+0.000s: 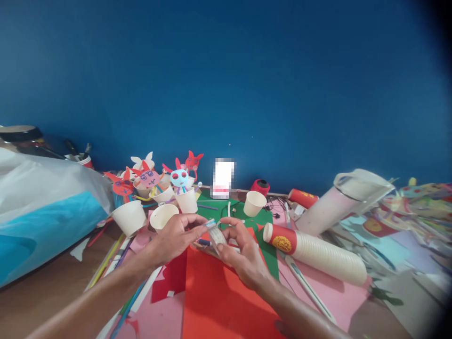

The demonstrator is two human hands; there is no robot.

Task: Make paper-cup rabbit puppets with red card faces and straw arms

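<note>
Both hands meet above a sheet of orange-red paper (219, 292). A small whitish item with a bluish end (216, 235) is between them; it looks like a narrow packet, but its exact kind is unclear. My left hand (180, 233) pinches its upper bluish end between thumb and fingers. My right hand (242, 249) grips its lower part, thumb on the near side and fingers curled behind. Just beyond the hands lies green paper (270, 256). White paper cups (164, 216) stand close to my left hand, and a single cup (254, 203) is further back on the right.
Paper-faced animal figures (179, 178) rise from cups at the back left. A long stack of paper cups (328, 254) lies at right beside a pale jug (328, 207). Plastic bags (52, 221) fill the left. Pink paper (158, 315) and colored strips surround the hands. A blue wall (226, 84) stands behind.
</note>
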